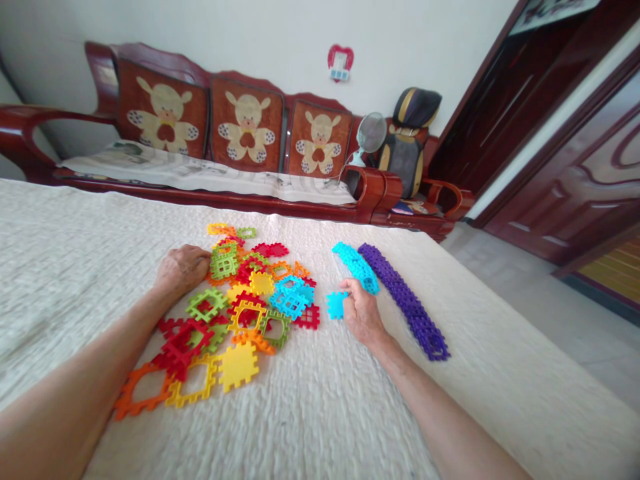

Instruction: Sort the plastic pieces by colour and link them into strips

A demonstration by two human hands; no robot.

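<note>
A heap of plastic interlocking building tiles in red, yellow, orange, green and light blue lies before me. At its left edge, my left hand [185, 268] is closed, its fingertips at the side of a green building tile [223, 261]; some fingers are hidden. My right hand [361, 311], right of the heap, pinches a flat light blue building tile [336, 305] at its right edge. Just beyond that hand runs a row of light blue tiles [356, 261]. A longer purple row [405, 300] lies to its right. More light blue tiles [291, 297] rest on the heap.
A cream quilted cover [310, 413] spreads beneath the tiles. Past its far edge stands a wooden sofa [250, 193] with bear-patterned cushions [247, 127]. A small fan [371, 133] stands near the sofa's right armrest. Dark wooden doors [565, 167] are at the right.
</note>
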